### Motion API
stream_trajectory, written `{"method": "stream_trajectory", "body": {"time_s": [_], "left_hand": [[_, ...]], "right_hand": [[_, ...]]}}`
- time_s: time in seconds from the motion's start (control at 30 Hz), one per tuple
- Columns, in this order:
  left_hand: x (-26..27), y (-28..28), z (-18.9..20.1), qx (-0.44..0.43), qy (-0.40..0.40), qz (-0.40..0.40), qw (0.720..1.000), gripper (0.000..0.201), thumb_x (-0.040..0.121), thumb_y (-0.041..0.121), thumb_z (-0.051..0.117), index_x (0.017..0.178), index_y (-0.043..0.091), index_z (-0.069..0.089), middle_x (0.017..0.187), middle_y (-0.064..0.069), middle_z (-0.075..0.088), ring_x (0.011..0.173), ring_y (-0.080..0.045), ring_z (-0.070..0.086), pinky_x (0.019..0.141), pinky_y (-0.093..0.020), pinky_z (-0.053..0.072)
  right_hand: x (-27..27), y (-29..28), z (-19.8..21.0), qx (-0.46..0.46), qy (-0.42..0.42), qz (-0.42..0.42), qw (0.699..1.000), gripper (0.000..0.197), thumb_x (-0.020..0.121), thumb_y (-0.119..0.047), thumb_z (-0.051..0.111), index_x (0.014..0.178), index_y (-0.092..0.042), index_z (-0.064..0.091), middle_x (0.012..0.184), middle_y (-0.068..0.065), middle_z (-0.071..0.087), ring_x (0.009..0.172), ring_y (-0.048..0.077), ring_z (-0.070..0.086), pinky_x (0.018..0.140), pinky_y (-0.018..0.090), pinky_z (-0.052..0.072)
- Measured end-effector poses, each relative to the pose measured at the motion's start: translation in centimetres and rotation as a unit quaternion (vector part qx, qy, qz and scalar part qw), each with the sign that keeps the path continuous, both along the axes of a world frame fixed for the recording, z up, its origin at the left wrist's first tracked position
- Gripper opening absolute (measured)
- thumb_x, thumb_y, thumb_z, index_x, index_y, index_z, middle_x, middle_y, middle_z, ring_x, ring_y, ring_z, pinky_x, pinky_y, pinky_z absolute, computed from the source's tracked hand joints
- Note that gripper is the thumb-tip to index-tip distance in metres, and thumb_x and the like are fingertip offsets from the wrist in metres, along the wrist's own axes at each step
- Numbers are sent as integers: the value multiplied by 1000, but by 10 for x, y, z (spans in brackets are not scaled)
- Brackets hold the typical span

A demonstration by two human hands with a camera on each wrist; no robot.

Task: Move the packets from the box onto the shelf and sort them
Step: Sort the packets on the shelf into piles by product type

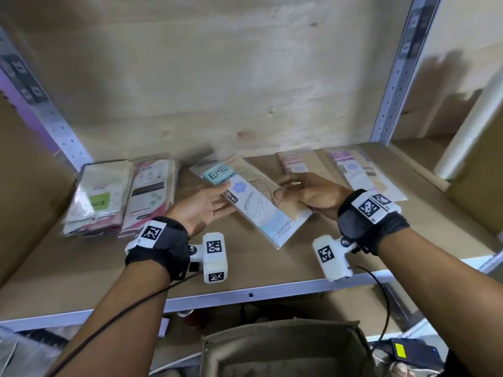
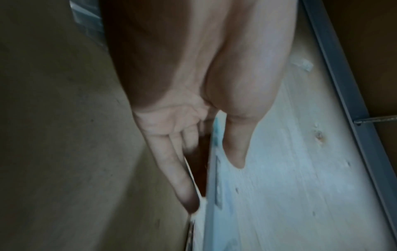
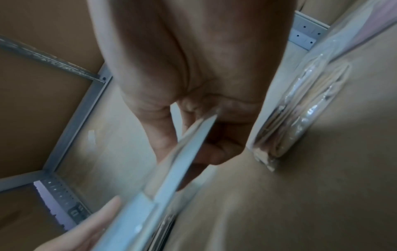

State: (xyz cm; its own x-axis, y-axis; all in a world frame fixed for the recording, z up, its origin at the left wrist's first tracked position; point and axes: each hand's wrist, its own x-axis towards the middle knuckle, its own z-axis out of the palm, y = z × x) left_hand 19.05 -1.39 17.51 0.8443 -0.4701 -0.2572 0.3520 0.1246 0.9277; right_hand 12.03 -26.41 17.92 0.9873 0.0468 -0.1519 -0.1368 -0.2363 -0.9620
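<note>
Both hands hold one light-blue packet (image 1: 261, 210) labelled ENE just above the shelf board (image 1: 245, 270), near its middle. My left hand (image 1: 226, 202) lies palm up under the packet's left end. In the left wrist view the left hand (image 2: 212, 183) has its thumb on one face of the packet (image 2: 212, 195) and its fingers on the other. My right hand (image 1: 283, 191) pinches the right edge, thumb on top. In the right wrist view the right hand (image 3: 191, 149) clamps the packet (image 3: 182, 169) edge-on. A tan packet shows behind it; whether it is held is unclear.
On the shelf's left stand a stack with a green label (image 1: 98, 197) and a pink stack (image 1: 149, 194). Two more packet piles (image 1: 296, 161) (image 1: 356, 172) lie at the back right. The cardboard box (image 1: 285, 330) sits below the shelf's front edge. Metal uprights frame both sides.
</note>
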Motion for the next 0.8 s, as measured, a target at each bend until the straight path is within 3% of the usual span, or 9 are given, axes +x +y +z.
{"method": "stream_trajectory", "body": {"time_s": [0.1,0.2,0.27,0.4,0.5,0.6,0.67,0.7,0.8], "left_hand": [[10,5,-4,-6,-24,84,996,24,95,23,64,116,13,63,112,-11,75,104,-20,73,83,-30,60],[21,14,-6,12,-46,146,988,38,89,36,70,120,14,65,104,-5,77,99,-18,73,83,-29,55],[25,16,-7,69,-67,153,984,46,85,44,72,119,14,66,98,-4,78,91,-19,73,79,-30,53],[24,12,-10,186,-150,153,959,31,94,50,60,91,20,71,75,2,75,69,-12,68,66,-25,50],[22,8,-9,229,-200,170,937,38,98,49,53,76,21,63,65,3,68,59,-9,67,57,-19,46],[21,4,-7,254,-215,189,924,46,98,53,50,64,21,51,70,-6,68,74,-25,72,69,-29,50],[20,2,-5,251,-198,184,930,50,96,57,49,61,22,46,75,-12,71,80,-28,75,82,-36,53],[19,1,-4,242,-181,179,936,52,96,59,50,59,22,45,77,-12,73,80,-27,75,82,-35,54],[15,-2,-2,180,-116,161,964,50,95,56,54,60,21,53,67,-5,74,63,-17,73,51,-17,50]], "right_hand": [[-2,-2,2,2,-2,10,1000,38,89,-6,68,125,-2,59,111,14,66,99,23,61,83,35,49],[-6,-8,4,-15,8,29,999,36,89,-6,67,124,-2,60,115,16,65,103,25,60,101,44,45],[-8,-10,5,-32,13,45,998,34,89,-6,67,123,-1,61,116,18,65,103,26,59,106,50,41],[-12,-15,6,-59,10,59,996,30,89,-10,69,117,-3,65,118,19,66,112,36,61,105,45,45],[-14,-17,7,-71,13,59,996,29,88,-12,70,115,-3,66,120,20,67,116,34,62,110,49,40],[-16,-20,8,-48,8,46,998,31,88,-7,70,117,3,64,118,24,67,103,27,65,109,48,42],[-17,-23,8,-45,1,44,998,32,87,-8,70,117,3,64,118,24,67,101,26,64,105,47,43],[-16,-25,9,-43,-2,42,998,32,87,-9,70,116,2,65,118,25,67,100,26,63,104,47,44],[-15,-28,10,-40,-2,39,998,32,87,-10,70,117,1,65,116,28,66,96,26,59,91,42,47]]}}
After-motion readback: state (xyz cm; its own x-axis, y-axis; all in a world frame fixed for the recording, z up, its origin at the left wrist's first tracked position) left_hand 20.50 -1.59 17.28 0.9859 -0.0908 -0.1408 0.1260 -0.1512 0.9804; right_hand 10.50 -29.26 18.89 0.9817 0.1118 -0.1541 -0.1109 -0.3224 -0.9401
